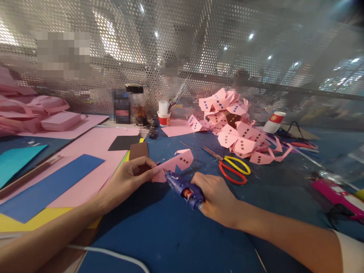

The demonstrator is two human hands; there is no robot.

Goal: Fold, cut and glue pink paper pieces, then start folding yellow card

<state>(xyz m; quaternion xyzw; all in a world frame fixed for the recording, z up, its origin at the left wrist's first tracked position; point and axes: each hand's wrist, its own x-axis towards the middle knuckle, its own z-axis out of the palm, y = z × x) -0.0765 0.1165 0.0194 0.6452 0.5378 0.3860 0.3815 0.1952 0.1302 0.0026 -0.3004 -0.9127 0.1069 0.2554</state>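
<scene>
My left hand [138, 175] pinches the left end of a folded pink paper piece [173, 163] marked with small dark squares. In my right hand [213, 191] is a purple hot glue gun [182, 186], its fingers wrapped round the handle. The gun's nozzle points up and left, at the pink paper close to my left fingertips; I cannot tell whether it touches. Beyond my right hand lie open scissors [231, 167] with one red and one yellow handle loop.
Pink folded papers with printed squares [239, 129] are heaped at the back right. Coloured sheets, among them a blue strip [57, 185], lie at left. A jar [139, 108], a paper cup [164, 118] and a tipped cup [274, 122] stand behind. A magenta tool [339, 197] lies far right.
</scene>
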